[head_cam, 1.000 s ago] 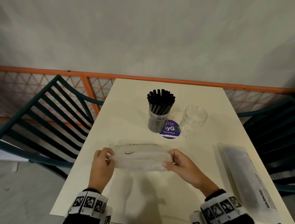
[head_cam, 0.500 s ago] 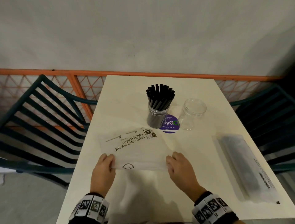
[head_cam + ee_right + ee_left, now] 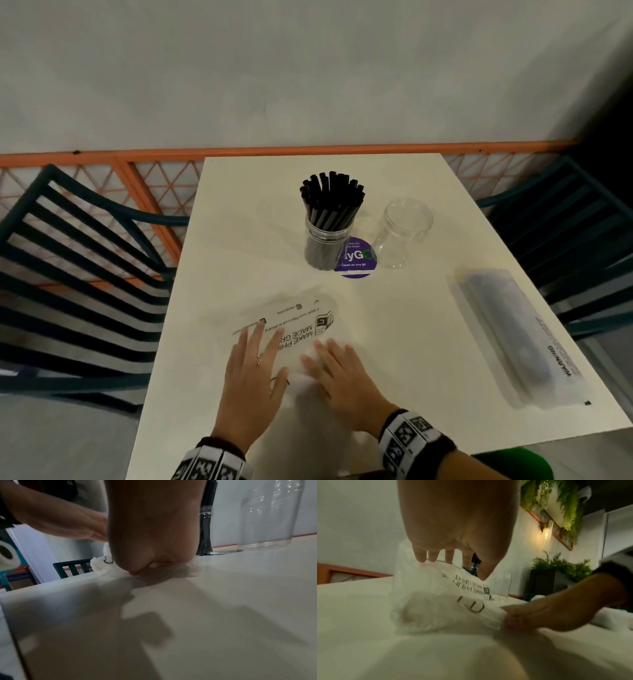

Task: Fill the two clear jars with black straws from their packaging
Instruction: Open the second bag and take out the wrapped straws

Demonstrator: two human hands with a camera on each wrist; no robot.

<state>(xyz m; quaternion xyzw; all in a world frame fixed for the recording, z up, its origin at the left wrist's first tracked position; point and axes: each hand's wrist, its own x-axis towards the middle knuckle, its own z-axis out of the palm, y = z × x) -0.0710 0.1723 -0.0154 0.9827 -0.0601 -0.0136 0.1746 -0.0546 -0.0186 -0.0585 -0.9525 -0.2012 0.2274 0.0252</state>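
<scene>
A clear jar (image 3: 327,245) packed with black straws (image 3: 330,198) stands mid-table; an empty clear jar (image 3: 402,233) stands just to its right. A full, sealed pack of straws (image 3: 513,335) lies along the table's right side. An empty, printed plastic wrapper (image 3: 298,317) lies in front of me, its near part bunched up (image 3: 436,608). My left hand (image 3: 253,370) lies on it with straight fingers. My right hand (image 3: 339,373) presses flat on the wrapper's right end (image 3: 171,570), thumb down on the plastic.
A purple round sticker (image 3: 356,262) sits on the white table (image 3: 246,240) between the jars. Dark green slatted chairs stand at the left (image 3: 85,257) and right (image 3: 565,222). An orange railing (image 3: 137,161) runs behind the table.
My hands let go of the wrapper's ends, laid it printed side up on the table, and now lie flat on top of it, closer together.
</scene>
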